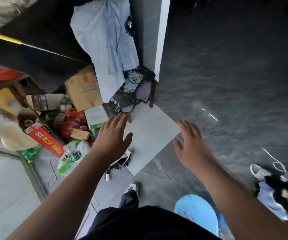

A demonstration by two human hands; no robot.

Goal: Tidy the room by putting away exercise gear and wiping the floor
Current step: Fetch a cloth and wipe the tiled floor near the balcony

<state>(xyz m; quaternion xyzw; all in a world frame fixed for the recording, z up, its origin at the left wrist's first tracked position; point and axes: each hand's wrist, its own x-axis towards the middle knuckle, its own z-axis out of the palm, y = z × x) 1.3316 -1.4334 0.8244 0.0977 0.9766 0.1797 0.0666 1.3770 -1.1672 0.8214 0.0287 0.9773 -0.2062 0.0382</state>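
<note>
My left hand [112, 134] and my right hand [190, 142] both reach forward, palms down, fingers spread, holding nothing. Between and below them a flat pale grey square slab [150, 135] lies on the dark floor [235, 84]. Just beyond the left fingertips a black bag with a cartoon bear [133, 87] rests on a small wooden stool. A yellow-handled pole [27, 45] leans across the dark surface at upper left. The frame is motion-blurred.
A heap of clutter fills the left: a cardboard box [83, 87], a red carton [44, 138], green bottles and red bags. A light blue cloth [108, 37] hangs by a grey pillar. A blue round object [197, 213] and shoes [261, 172] lie at lower right.
</note>
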